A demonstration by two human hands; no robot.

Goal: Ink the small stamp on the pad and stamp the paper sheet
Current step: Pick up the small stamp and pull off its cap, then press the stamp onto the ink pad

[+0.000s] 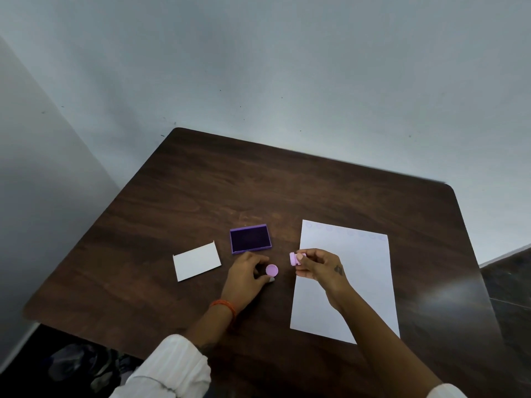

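Note:
A small pink stamp (294, 259) lies sideways in my right hand (319, 267), pinched between thumb and fingers just left of the paper sheet's edge. My left hand (247, 275) holds the round pink stamp cap (271, 270) low over the table. The open purple ink pad (250, 239), its dark inked face up, lies just beyond my left hand. The white paper sheet (349, 282) lies to the right, with a faint row of round marks along its far edge.
A small white card (197, 261) lies left of the ink pad on the dark wooden table (201, 196). The table stands against a pale wall, and its near left edge drops to a dark floor.

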